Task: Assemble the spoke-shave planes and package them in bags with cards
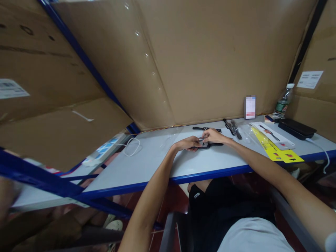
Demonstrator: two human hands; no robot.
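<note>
Both of my hands meet over the table around a black-handled tool (216, 144) with a wider black-framed head and a greyish flat part inside it; its exact kind I cannot make out. My left hand (189, 142) is closed on the head end from the left. Fingers bent in a pinch, my right hand (212, 135) is over the same head, near a thin pale piece between the hands. The fingers hide what the right hand pinches. Just behind them lies another black tool (199, 128), partly covered by the right hand.
Right of my hands lie dark-handled tools (232, 129), clear plastic wrapping (245, 132), yellow cards (271, 149) and a white printed box (273, 134). A black case (297, 128), bottle (283, 101) and upright phone (250, 107) stand farther back. A white cable (132, 147) lies left. Cardboard walls enclose the table (126, 175).
</note>
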